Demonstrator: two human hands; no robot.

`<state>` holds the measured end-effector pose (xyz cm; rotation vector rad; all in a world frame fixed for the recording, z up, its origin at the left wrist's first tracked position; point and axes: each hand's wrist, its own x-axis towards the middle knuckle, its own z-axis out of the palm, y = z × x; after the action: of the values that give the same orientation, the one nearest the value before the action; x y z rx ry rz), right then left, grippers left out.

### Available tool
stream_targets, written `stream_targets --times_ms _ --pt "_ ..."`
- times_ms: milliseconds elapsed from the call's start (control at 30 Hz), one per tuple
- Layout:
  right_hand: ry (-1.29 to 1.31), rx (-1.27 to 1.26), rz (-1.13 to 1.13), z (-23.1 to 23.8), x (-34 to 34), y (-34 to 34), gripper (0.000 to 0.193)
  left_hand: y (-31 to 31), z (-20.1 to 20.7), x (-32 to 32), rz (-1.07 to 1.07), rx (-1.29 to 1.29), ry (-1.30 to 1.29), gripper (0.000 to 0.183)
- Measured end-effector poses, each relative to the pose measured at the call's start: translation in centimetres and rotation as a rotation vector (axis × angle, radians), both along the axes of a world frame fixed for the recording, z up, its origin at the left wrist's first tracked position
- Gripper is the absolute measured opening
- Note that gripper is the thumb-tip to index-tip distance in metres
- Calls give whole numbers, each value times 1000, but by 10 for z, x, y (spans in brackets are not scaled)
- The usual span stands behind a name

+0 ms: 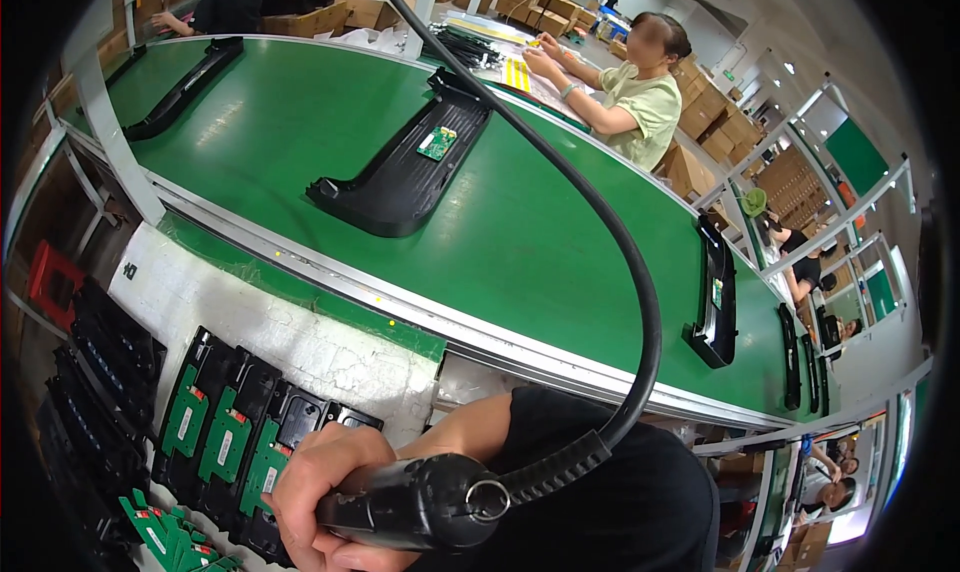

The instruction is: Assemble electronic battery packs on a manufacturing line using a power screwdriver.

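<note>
My right hand (325, 482) is wrapped around a black corded electric screwdriver (420, 502). The tool's rear end, with a metal ring and a ribbed cable sleeve, faces up; its bit end is hidden below. Beneath and beside the hand lies a row of black plastic panels (262, 382) fitted with green circuit boards (222, 442). The hand covers part of the nearest panels, and I cannot tell whether the tool touches one. Several loose green circuit boards (165, 537) are piled at the lower left. My left hand does not show.
The thick black cable (640, 272) arches across the view. Beyond a white worktop (290, 322) runs a green conveyor (540, 242) carrying long black housings (400, 187). Stacked black panels (95, 402) stand at far left. A person in light green (640, 102) works across the belt.
</note>
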<state>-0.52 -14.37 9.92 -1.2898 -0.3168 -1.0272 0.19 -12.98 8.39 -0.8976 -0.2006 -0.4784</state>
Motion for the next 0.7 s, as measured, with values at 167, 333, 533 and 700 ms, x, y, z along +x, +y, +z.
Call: stream_targets --times_ms 167,333,533,700 --pt "2 169 213 24 -5 -2 17 6 18 1 -209 -107 107 27" --pt "3 258 350 38 -4 1 16 17 17 4 -266 -152 102 30" --pt "65 131 244 24 -9 -13 17 -8 22 -6 -247 -238 61 27" --pt "96 4 45 19 -15 -14 21 -13 33 -18 -102 -89 51 32"
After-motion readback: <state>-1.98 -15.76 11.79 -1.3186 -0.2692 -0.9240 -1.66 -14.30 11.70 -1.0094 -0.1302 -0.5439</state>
